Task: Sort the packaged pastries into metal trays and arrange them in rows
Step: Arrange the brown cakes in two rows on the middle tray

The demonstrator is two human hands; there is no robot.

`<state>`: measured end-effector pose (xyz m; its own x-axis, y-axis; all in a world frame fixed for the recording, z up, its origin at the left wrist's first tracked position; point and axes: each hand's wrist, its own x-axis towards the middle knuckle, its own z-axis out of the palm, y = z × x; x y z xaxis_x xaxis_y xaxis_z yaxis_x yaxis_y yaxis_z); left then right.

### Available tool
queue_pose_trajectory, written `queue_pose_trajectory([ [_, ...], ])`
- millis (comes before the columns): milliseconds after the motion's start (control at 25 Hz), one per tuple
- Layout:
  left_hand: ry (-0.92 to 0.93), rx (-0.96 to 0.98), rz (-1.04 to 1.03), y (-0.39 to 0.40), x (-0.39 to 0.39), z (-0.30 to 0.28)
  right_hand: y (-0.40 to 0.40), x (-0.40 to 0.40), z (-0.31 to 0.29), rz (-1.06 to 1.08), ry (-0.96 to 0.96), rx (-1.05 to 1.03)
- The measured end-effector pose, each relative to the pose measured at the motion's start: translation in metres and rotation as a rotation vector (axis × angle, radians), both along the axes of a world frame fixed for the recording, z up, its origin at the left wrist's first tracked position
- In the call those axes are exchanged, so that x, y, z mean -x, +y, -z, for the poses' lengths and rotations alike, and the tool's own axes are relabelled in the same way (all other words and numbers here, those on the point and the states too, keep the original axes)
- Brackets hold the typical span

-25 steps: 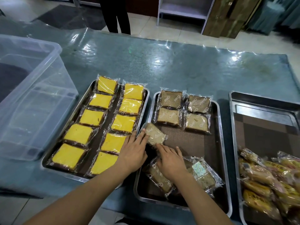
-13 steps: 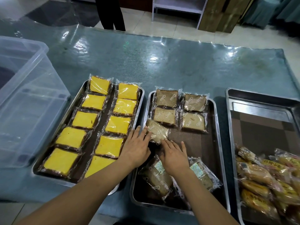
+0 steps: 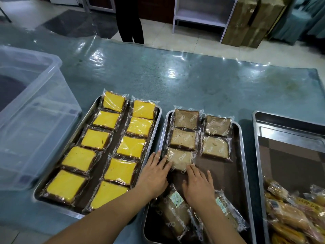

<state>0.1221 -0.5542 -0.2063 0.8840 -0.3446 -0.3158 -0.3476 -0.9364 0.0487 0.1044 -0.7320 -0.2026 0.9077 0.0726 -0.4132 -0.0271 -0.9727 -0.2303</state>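
Three metal trays lie side by side. The left tray (image 3: 37, 194) holds two rows of wrapped yellow cake slices (image 3: 131, 147). The middle tray (image 3: 243, 166) has several wrapped brown slices in two rows at its far end. A third brown slice (image 3: 181, 158) lies flat in the left row, under the other two. My left hand (image 3: 154, 175) touches its left edge with straight fingers. My right hand (image 3: 198, 184) lies flat with its fingertips at the slice's near edge. Loose brown packets (image 3: 174, 213) sit under my wrists.
The right tray (image 3: 256, 138) holds a heap of wrapped golden pastries (image 3: 292, 213) at its near end. A clear plastic bin (image 3: 35, 120) stands at the left. Glossy plastic sheeting covers the table. A person's legs (image 3: 130, 20) stand beyond the far edge.
The brown slice was tilted at the tray's left side; both hands have pushed it away from me and squared it into the left row.
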Motion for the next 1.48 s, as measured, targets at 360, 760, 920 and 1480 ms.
queue_pose_trajectory([
  [360,0.010,0.011,-0.049,-0.005,-0.003,-0.001,0.003,-0.007,-0.003,0.006,0.001,-0.024],
  [760,-0.063,0.072,-0.030,0.001,0.018,-0.005,-0.004,-0.005,-0.006,-0.033,-0.015,0.000],
  [920,-0.104,0.175,0.071,0.009,0.052,-0.006,-0.003,0.007,-0.011,-0.061,-0.031,0.009],
  [1480,-0.026,0.357,0.205,-0.028,0.110,-0.030,-0.048,0.069,-0.043,0.105,-0.193,-0.034],
])
